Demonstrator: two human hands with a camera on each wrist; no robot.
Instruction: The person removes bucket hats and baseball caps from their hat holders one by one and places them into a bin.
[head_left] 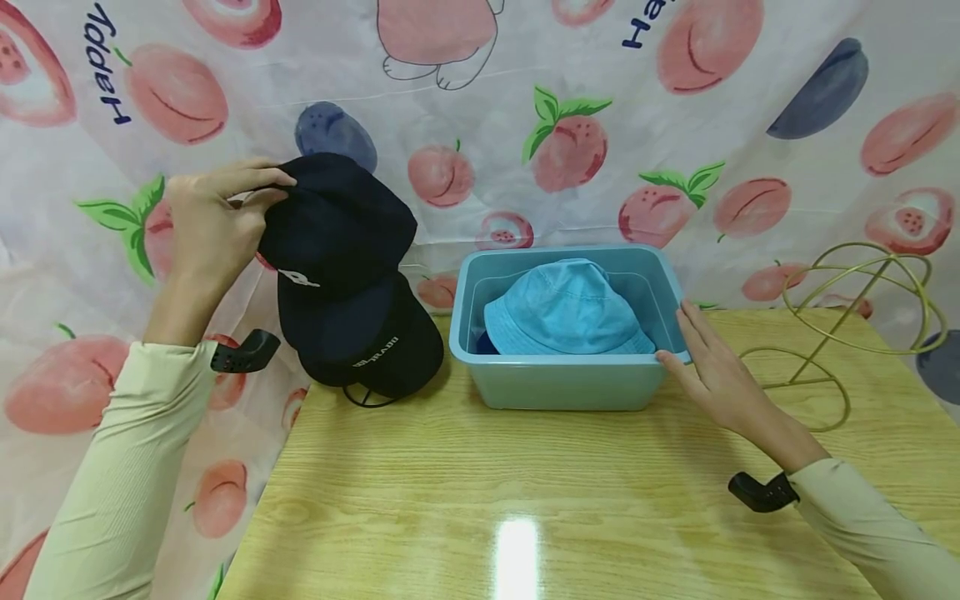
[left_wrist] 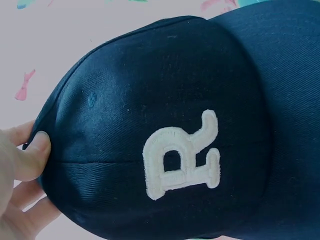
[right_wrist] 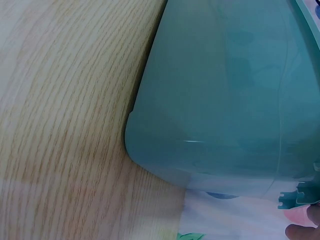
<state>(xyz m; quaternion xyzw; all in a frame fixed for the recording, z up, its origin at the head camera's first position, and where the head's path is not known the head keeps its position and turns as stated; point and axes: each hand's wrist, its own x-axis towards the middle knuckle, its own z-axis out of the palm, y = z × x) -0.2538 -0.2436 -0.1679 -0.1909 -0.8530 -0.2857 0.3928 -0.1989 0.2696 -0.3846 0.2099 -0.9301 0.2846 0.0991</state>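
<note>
My left hand (head_left: pixel 225 212) pinches a dark navy baseball cap (head_left: pixel 330 225) by the top of its crown. A raised white letter R stands out on the cap's front in the left wrist view. Just below, and partly hidden by it, is a black cap (head_left: pixel 401 342) with pale lettering. My right hand (head_left: pixel 712 367) rests at the right front corner of a blue plastic bin (head_left: pixel 562 383), thumb by the rim and straight fingers along the side. Inside the bin lies a light blue bucket hat (head_left: pixel 566 308), with something dark blue showing under its left brim.
A thin black wire base (head_left: pixel 367 404) shows beneath the lower cap, at the left back of the wooden table (head_left: pixel 420 500). To the right, a gold wire stand (head_left: pixel 817 342) with round loops stands behind my right wrist. A fruit-print cloth (head_left: pixel 465 108) hangs behind the table.
</note>
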